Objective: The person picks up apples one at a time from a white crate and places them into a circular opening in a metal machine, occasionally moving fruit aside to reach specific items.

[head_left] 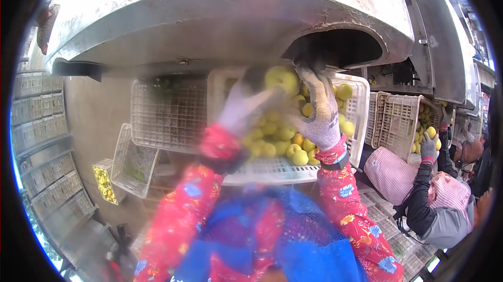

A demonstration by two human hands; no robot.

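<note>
A white plastic crate (pixel 270 176) of round yellow-green fruit (pixel 270 130) stands right in front of me. Above the pile is one larger-looking fruit (pixel 282 78), nearer the camera and set between my gloved hands. My right hand (pixel 320 109) curves its dark-tipped fingers along the fruit's right side, with the thumb lower down over the pile. On the other side, my left hand (pixel 245 108) is smeared by motion; its blurred fingers reach the fruit's lower left, and I cannot tell how they are closed.
A metal machine housing (pixel 209 25) with a dark opening (pixel 335 46) hangs over the crate. Two crates, one upright (pixel 167 114) and one tilted (pixel 135 164), lie left. A small fruit crate (pixel 106 181) sits farther left. At right, a person (pixel 445 203) handles fruit beside another crate (pixel 401 125).
</note>
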